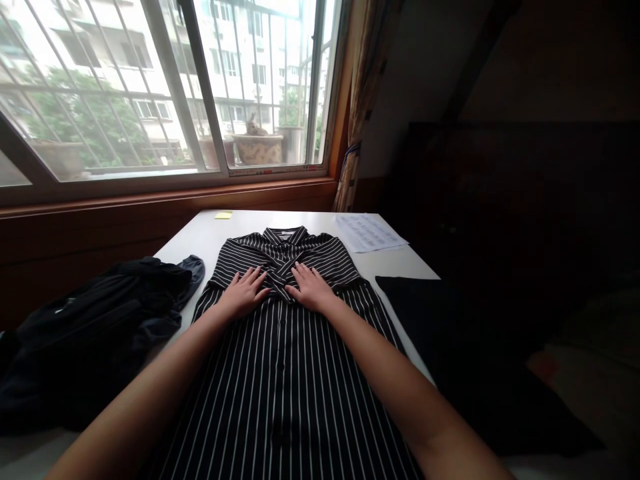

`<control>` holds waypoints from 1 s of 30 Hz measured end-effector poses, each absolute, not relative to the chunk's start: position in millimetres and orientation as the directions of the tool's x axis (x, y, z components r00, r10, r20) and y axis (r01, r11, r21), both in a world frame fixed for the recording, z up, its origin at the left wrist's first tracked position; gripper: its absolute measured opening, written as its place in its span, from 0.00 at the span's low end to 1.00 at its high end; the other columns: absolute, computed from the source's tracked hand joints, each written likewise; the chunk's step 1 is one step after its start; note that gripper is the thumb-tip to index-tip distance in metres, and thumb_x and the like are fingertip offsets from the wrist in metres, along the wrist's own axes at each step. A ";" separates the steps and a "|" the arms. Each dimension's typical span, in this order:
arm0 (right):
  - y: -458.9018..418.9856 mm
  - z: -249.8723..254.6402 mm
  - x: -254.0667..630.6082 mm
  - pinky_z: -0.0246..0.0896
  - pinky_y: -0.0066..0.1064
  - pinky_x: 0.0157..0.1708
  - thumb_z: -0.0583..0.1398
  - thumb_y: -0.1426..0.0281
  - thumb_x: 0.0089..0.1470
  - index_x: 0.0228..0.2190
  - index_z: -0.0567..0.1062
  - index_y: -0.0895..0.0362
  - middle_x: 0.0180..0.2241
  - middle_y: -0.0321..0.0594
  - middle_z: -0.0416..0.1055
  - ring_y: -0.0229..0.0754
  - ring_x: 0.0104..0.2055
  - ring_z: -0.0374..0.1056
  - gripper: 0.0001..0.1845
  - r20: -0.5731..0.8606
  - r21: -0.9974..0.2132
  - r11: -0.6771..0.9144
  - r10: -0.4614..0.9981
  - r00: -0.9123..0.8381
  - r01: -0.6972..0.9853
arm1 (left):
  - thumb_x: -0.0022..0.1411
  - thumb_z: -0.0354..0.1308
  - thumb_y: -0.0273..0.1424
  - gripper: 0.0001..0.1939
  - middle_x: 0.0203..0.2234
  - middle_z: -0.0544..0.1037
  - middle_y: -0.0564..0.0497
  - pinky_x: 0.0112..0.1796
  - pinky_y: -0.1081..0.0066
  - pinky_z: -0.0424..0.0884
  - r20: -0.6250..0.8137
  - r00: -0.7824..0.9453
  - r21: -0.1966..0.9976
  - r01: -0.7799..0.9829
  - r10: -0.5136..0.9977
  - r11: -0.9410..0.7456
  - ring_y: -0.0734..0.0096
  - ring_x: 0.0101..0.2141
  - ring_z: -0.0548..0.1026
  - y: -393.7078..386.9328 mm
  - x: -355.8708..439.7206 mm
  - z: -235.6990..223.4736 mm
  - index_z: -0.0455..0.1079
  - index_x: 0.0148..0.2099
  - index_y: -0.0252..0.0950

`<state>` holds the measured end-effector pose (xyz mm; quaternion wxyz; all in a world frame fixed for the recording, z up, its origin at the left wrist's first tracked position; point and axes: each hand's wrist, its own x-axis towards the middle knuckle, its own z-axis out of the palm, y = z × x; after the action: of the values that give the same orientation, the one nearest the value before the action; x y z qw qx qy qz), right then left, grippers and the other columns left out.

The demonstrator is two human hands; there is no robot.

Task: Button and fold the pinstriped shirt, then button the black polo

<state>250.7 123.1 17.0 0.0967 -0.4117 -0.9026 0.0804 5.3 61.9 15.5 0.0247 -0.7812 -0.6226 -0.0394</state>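
A black shirt with white stripes (295,360) lies front side up on the white table, its collar at the far end and its button line running toward me. Both sleeves are folded inward and cross over the chest. My left hand (244,291) rests flat on the sleeve at the left, fingers spread. On the other sleeve lies my right hand (311,287), also flat with its fingers apart. Neither hand grasps the cloth. The shirt's lower end runs out of view at the bottom.
Dark clothes (95,327) are heaped at the left of the table (190,233). Dark flat cloth (450,347) lies along the right side. Printed paper (373,231) and a yellow sticky note (223,215) are at the far edge, below a barred window (270,87) and a tied curtain (357,127).
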 end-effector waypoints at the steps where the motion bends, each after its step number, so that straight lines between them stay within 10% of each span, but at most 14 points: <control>1: 119.9 18.8 252.7 0.29 0.46 0.69 0.42 0.46 0.65 0.69 0.47 0.57 0.71 0.45 0.39 0.48 0.73 0.36 0.41 0.118 -0.223 0.646 0.761 -0.637 0.730 | 0.72 0.37 0.50 0.34 0.70 0.48 0.45 0.64 0.45 0.44 0.102 0.220 0.008 0.975 0.970 -0.221 0.53 0.69 0.45 54.8 7.4 17.0 0.49 0.72 0.39; 20: -21.8 17.2 423.7 0.37 0.50 0.69 0.45 0.50 0.67 0.68 0.52 0.50 0.71 0.38 0.42 0.48 0.72 0.38 0.34 0.052 -0.194 0.604 0.793 -0.607 0.773 | 0.70 0.47 0.47 0.29 0.69 0.54 0.50 0.62 0.46 0.57 0.157 0.218 0.017 0.975 0.963 -0.223 0.51 0.67 0.55 -175.1 -35.0 12.8 0.51 0.70 0.50; 30: -70.8 14.1 461.6 0.52 0.53 0.65 0.52 0.58 0.66 0.62 0.65 0.52 0.66 0.44 0.58 0.52 0.67 0.54 0.26 0.218 -0.163 0.624 0.779 -0.589 0.765 | 0.62 0.59 0.44 0.30 0.53 0.76 0.48 0.45 0.64 0.78 0.103 -0.002 0.462 0.886 0.995 -0.046 0.57 0.45 0.79 -276.9 -79.6 23.4 0.62 0.65 0.54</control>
<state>461.6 -70.8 14.1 0.1347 -0.4331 -0.8909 0.0259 -79.6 -276.9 23.4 -0.1333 -0.6938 -0.6776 -0.2044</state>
